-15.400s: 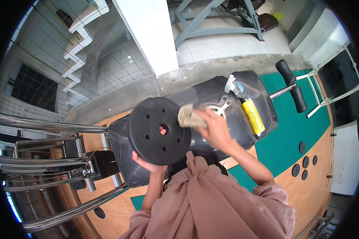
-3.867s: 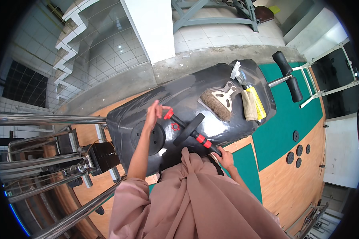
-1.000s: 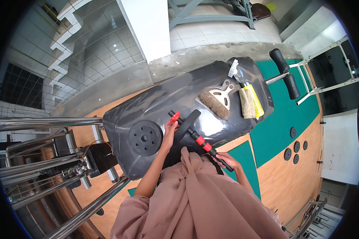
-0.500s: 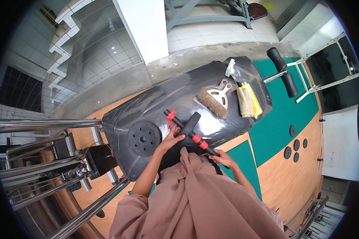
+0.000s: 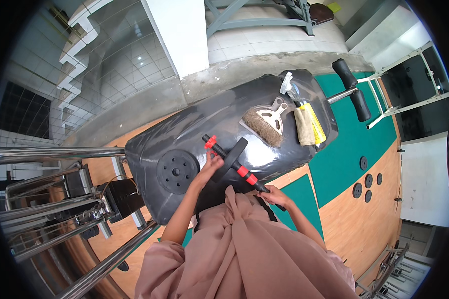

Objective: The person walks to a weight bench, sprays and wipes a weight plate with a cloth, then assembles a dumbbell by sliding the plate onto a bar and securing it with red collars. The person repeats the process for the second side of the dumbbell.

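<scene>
My right hand is closed round the lower end of a black dumbbell bar with red bands. The bar slants up to the left in front of my waist. A black weight plate sits on it, seen nearly edge-on, and a red star-shaped collar nut is on the threaded upper end. My left hand is beside the plate, fingers curled at the bar's upper part. A second red collar nut shows partly among those fingers. Another black weight plate lies flat on the padded bench, left of my left hand.
Further right on the bench are a brush with dustpan, a beige cloth and a spray bottle. Chrome gym rails stand at the left. Several small plates lie on the wooden floor at right, near green mats.
The fingers of my left hand have shifted slightly up along the bar, and the plate has tilted a little. The bar and my right hand have moved slightly left. The view has shifted slightly.
</scene>
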Demonstrator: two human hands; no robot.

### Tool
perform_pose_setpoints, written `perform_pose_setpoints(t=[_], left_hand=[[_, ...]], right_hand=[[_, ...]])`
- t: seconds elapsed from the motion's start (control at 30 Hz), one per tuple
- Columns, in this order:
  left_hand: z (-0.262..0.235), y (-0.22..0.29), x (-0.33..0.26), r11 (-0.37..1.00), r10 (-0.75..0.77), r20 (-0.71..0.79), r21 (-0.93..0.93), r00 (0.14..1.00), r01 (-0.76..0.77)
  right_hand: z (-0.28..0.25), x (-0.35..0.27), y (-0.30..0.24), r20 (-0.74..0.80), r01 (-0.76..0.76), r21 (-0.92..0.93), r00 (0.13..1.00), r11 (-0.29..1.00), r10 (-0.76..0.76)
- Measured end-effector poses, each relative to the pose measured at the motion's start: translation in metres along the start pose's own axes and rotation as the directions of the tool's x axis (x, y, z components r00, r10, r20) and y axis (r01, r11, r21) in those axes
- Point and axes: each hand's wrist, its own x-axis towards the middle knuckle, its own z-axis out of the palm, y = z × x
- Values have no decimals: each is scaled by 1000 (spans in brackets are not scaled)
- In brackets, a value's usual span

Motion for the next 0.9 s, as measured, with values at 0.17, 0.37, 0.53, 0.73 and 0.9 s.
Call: perform_pose_setpoints(t=[0.17, 0.37, 0.53, 0.73, 0.9], left_hand=[[15, 17, 26, 977, -8, -454, -192, 891, -89], [-4, 3, 31, 995, 52, -395, -63, 917, -83], [-25, -29, 31, 976, 149, -478, -68, 866, -206], [20, 15, 16, 712, 668, -383, 578, 638, -399], [0, 16, -4, 573, 549, -23, 738, 835, -356]], right_hand=[[5, 8, 23, -63, 3, 18, 998, 1000, -2], [3, 6, 28, -60, 3, 90, 998, 996, 3], [4, 8, 32, -37, 11, 150, 999, 989, -6], [6, 7, 27, -70, 11, 157, 998, 988, 0], [3, 8, 35, -44, -1, 137, 999, 991, 7]])
